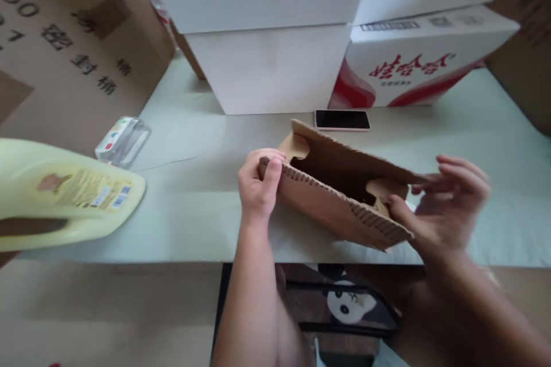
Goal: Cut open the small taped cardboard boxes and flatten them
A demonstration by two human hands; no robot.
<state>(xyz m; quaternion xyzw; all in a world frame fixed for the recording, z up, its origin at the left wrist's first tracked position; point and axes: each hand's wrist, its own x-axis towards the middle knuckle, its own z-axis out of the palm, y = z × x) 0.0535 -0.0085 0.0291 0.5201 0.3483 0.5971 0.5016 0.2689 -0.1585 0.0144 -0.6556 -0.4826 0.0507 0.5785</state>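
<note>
A small brown cardboard box [318, 198] is tilted near the table's front edge, its long opening facing up and its flaps partly raised. My left hand [258, 183] grips the box's left end, thumb on the near wall's ridged edge and fingers behind. At the right end, my right hand [447, 212] has its fingers spread, with the thumb beside a side flap and fingertips by the far wall's corner. The box's interior is dark, so its contents cannot be made out.
White cartons [275, 69] and a red-and-white printed carton [400, 66] stand behind a phone [342, 120]. Left are a yellow jug [86, 183], a clear plastic pack [123, 140] and a large brown carton [77, 40]. The pale green table [193, 229] ends near my forearms.
</note>
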